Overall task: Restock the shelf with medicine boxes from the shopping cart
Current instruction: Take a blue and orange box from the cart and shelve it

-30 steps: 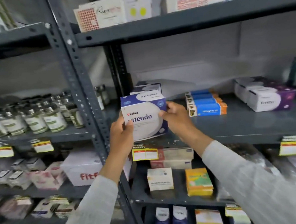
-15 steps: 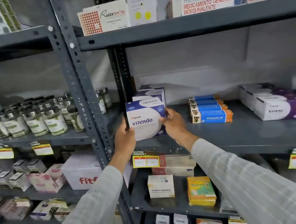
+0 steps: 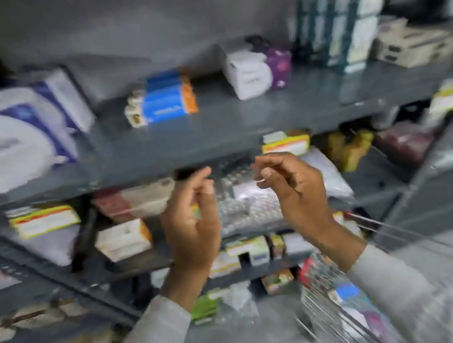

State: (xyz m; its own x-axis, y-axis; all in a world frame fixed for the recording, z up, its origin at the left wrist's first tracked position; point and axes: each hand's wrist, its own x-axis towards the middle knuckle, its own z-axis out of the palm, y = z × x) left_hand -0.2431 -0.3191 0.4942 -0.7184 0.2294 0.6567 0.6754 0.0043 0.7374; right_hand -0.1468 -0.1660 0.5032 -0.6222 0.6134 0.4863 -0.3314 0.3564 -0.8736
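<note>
The view is blurred by motion. The blue and white medicine box (image 3: pixel 15 142) stands at the left end of the grey shelf (image 3: pixel 215 128), in front of a second one like it. Below that shelf's front edge my left hand (image 3: pixel 194 218) and my right hand (image 3: pixel 290 190) hang in the air, fingers loosely curled and apart, holding nothing. The wire shopping cart (image 3: pixel 340 307) is at the lower right with several boxes inside.
On the same shelf lie stacked blue and orange boxes (image 3: pixel 166 99), white and purple boxes (image 3: pixel 254 72) and tall dark green boxes (image 3: pixel 336 28). Lower shelves hold more boxes and blister packs (image 3: pixel 242 205). Yellow price tags (image 3: pixel 286 143) hang on the shelf edges.
Both hands have let go of the blue and white box, which now stands on the shelf, and have drawn back and down. The camera has swung right and down towards the cart.
</note>
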